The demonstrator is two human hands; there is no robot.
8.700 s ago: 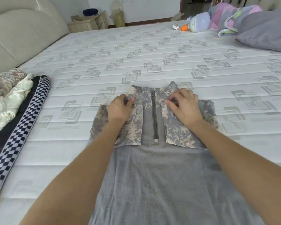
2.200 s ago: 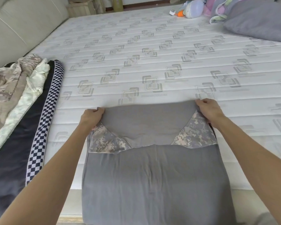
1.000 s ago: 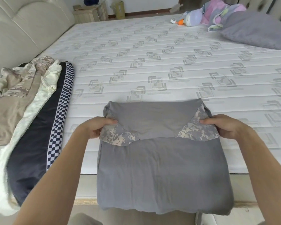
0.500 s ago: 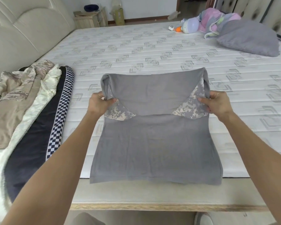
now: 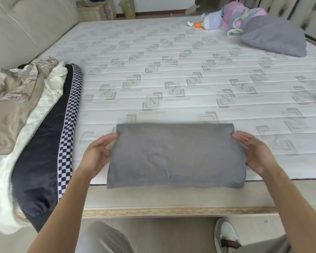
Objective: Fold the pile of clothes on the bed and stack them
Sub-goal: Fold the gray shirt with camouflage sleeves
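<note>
A grey shirt [image 5: 175, 154], folded into a flat rectangle, lies at the near edge of the mattress [image 5: 171, 84], its lower hem just over the edge. My left hand [image 5: 97, 156] is at its left side, thumb near the top left corner, fingers loosely extended against the edge. At the right side is my right hand [image 5: 255, 152], its fingers straight and touching the fold near the top right corner. The unfolded pile lies at the left: a tan camouflage top [image 5: 15, 99], a cream garment [image 5: 44, 106] and a navy garment with a checkered stripe [image 5: 44, 152].
A grey pillow [image 5: 274, 35] and a pink plush toy [image 5: 232, 15] sit at the far right corner. A padded headboard [image 5: 26, 28] runs along the left, with a wooden nightstand [image 5: 93, 10] beyond. The bed frame edge [image 5: 171, 210] and my shoe [image 5: 226, 236] are below.
The shirt was lifted by its sides, then folded over so the camouflage parts are hidden, and set down as a smaller rectangle. My hands have eased from gripping to touching its sides.
</note>
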